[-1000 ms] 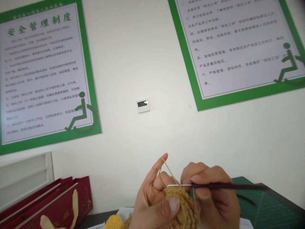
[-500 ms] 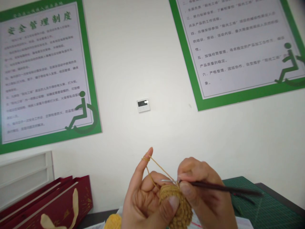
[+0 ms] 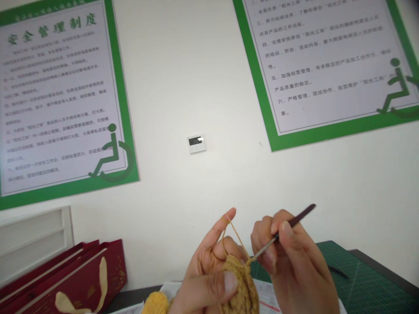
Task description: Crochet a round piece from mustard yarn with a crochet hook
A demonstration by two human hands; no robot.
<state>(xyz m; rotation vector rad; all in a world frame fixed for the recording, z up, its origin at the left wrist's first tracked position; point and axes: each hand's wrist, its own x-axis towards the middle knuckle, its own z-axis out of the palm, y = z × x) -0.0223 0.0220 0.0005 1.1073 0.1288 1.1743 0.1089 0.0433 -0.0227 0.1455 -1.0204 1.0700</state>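
A tan crocheted piece (image 3: pixel 244 288) is pinched between the thumb and fingers of my left hand (image 3: pixel 206 279). The raised index finger of that hand has tan yarn looped near its tip, and the strand slants down to the top of the piece. My right hand (image 3: pixel 294 257) grips a crochet hook (image 3: pixel 299 216) with a dark handle. Its metal tip points down to the left and meets a loop at the top edge of the piece.
Dark red gift bags (image 3: pixel 98 279) stand at the lower left. Near my left wrist lies a yellow yarn ball (image 3: pixel 155 303). A green cutting mat (image 3: pixel 369 283) with a dark thin object is at the right. Two green-framed posters and a thermostat (image 3: pixel 197 144) hang on the wall.
My right hand has turned the hook, so its handle now points up to the right instead of nearly level. My left index finger has tipped to the right and carries fewer visible wraps of yarn.
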